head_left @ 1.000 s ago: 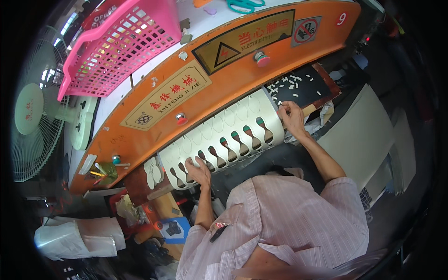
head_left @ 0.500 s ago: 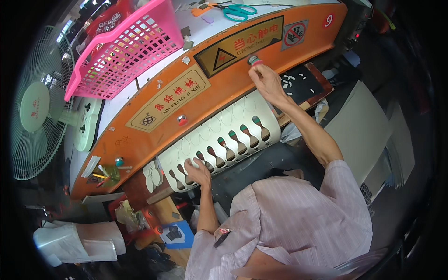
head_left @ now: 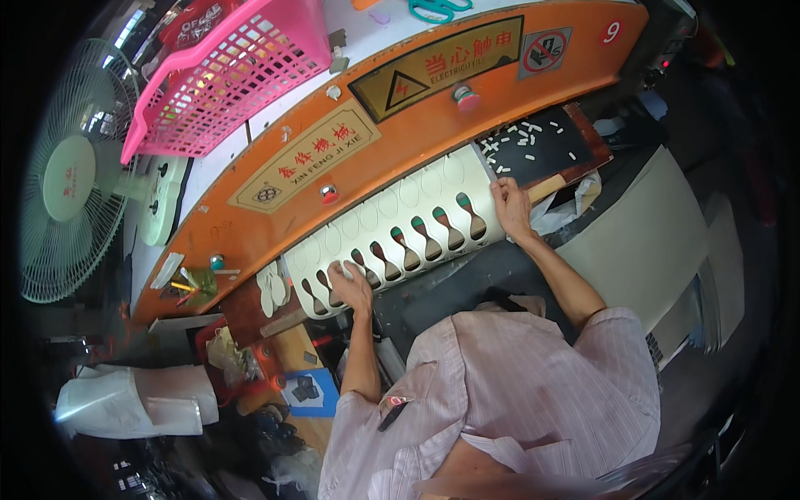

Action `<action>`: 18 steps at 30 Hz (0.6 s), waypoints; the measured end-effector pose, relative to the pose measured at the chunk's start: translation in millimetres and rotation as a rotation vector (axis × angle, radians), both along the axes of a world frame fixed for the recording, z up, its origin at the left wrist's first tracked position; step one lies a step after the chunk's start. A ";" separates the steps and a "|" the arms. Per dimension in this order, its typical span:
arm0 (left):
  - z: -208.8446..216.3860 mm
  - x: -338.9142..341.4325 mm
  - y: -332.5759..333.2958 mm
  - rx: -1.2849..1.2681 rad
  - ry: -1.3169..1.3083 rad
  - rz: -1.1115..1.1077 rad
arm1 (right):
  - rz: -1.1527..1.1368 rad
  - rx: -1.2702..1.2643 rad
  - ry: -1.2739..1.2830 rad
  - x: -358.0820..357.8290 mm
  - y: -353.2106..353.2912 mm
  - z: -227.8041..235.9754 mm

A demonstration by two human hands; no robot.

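Observation:
A cream sheet lies below the orange machine beam. Along its near side runs a row of sole-shaped holes, and fainter sole outlines mark its far side. My left hand rests on the sheet near its left end, fingers apart, partly over the holes. At the right end, my right hand has its fingers closed at the sheet's edge; the thumb is hard to make out. A red-capped push button sits on the beam above, and a second red button is farther left. Neither is touched.
Several cut sole-shaped pieces lie left of the sheet. Small white scraps dot a dark board at right. Large pale sheets stand beyond my right arm. A pink basket and a fan are at upper left.
My right hand has left the button on the beam and come down to the right edge of the sheet. My left hand stays on the sheet's left part. The view has shifted slightly.

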State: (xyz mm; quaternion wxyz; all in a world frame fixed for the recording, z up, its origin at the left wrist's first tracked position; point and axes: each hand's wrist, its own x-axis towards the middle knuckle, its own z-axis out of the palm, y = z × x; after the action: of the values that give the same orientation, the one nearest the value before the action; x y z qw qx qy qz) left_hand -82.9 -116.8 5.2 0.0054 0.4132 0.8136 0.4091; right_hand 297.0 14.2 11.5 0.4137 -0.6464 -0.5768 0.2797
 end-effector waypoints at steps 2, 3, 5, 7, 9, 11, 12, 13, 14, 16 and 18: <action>0.6 -0.4 -2.2 -0.020 -0.003 0.003 | -0.013 0.002 -0.039 0.6 -5.5 -6.3; 1.4 0.2 -3.6 -0.044 0.008 0.000 | 0.004 0.047 -0.056 2.2 -8.0 -8.2; 1.8 2.0 -8.4 -0.074 -0.025 -0.029 | 0.027 0.065 -0.091 7.3 -10.7 -11.8; -2.4 4.3 -16.1 -0.119 -0.070 -0.004 | 0.048 -0.016 -0.058 11.5 -17.0 -19.6; -8.1 8.1 -25.8 -0.071 -0.084 -0.008 | 0.032 -0.018 -0.093 12.3 -23.4 -28.1; -15.4 9.0 -42.1 -0.114 -0.132 -0.005 | 0.024 -0.015 -0.066 13.2 -33.3 -39.8; -18.7 9.9 -50.5 -0.129 -0.170 0.001 | 0.023 -0.006 -0.047 14.6 -38.2 -45.5; -21.7 11.1 -60.2 -0.128 -0.199 0.000 | 0.010 -0.036 0.013 15.1 -43.0 -51.6; -26.1 10.7 -67.6 -0.134 -0.245 0.002 | 0.001 -0.051 0.086 12.3 -45.0 -60.3; -4.8 17.3 -86.3 -0.212 -0.205 0.014 | -0.088 -0.211 0.163 7.3 -41.5 -44.2; 23.5 23.6 -92.5 -0.218 0.067 -0.015 | -0.021 0.012 -0.102 8.9 -20.6 -16.0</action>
State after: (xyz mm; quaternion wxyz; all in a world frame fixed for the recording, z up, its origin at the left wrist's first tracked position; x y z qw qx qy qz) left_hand -59.2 -209.4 28.7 0.0261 0.4295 0.8499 0.3043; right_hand 305.9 -6.4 -4.5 0.3908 -0.6634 -0.5919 0.2385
